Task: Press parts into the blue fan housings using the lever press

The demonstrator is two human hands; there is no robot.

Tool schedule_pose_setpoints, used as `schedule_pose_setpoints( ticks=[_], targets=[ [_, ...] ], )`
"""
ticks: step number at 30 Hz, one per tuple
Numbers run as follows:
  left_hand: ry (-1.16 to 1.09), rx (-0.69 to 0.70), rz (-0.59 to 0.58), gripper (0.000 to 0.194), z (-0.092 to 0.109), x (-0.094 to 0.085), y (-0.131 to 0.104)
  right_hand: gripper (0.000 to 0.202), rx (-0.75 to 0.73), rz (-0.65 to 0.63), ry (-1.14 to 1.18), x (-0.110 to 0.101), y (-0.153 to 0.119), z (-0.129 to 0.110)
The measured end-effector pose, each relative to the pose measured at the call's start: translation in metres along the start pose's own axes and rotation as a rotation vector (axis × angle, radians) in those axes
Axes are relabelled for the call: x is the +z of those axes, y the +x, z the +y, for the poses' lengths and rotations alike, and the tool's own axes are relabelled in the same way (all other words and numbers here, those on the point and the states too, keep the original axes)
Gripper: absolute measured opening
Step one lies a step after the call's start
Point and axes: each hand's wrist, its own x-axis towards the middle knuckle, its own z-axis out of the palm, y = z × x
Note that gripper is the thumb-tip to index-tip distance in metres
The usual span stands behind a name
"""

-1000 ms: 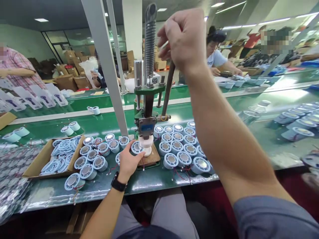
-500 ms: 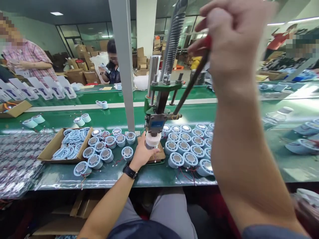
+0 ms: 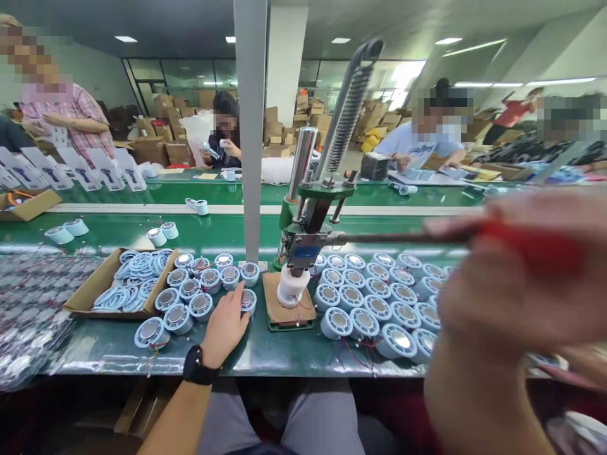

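Note:
My right hand [image 3: 516, 272], blurred by motion, is wrapped round the red handle [image 3: 535, 249] of a hand press [image 3: 308, 234], whose lever lies about level. Under the ram, a white round piece [image 3: 291, 291] with thin red wires rests on a brown pad [image 3: 277, 313]. My left hand [image 3: 226, 325], a black watch on its wrist, is to the left of the press. Its fingers are apart beside a light blue round housing [image 3: 248, 301] with a metal disc on top; whether they touch it I cannot tell.
More light blue housings [image 3: 365, 321] stand in rows right of the press, others [image 3: 177, 318] to its left. A cardboard box [image 3: 118, 309] holds light blue rings. A grey post [image 3: 251, 126] rises behind. Several people work across the green conveyor [image 3: 118, 224].
My left hand has let go of the piece under the press and moved left to a housing. My right hand has brought the lever down from its raised position. The view has shifted slightly.

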Motion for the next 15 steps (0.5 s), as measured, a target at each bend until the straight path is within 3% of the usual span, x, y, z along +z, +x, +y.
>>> schedule_pose_setpoints(
  ticks=[3,5,7,9,10,13,15],
  targets=[
    [0.028,-0.1,0.072,0.074,0.02,0.006,-0.001,0.038,-0.061,-0.11,0.159,0.042,0.075,0.011],
    [-0.002,-0.062,0.142,0.075,0.02,0.004,-0.009,0.046,-0.039,-0.141,0.241,0.067,0.078,0.017],
    [-0.04,0.018,0.257,0.067,0.003,-0.009,-0.019,0.053,-0.012,0.026,0.296,0.083,0.038,0.024],
    [-0.016,0.032,0.358,0.054,-0.031,-0.037,-0.026,0.063,0.016,0.202,0.313,0.09,-0.028,0.035],
    [0.028,-0.012,0.384,0.048,-0.053,-0.056,-0.026,0.068,0.058,0.216,0.306,0.093,-0.065,0.041],
    [0.276,-0.349,0.32,0.044,-0.122,-0.119,-0.015,0.09,0.338,-0.074,0.229,0.107,-0.158,0.06],
    [0.33,-0.453,0.229,0.038,-0.156,-0.15,-0.002,0.097,0.565,-0.248,0.167,0.12,-0.19,0.07]
  ],
)
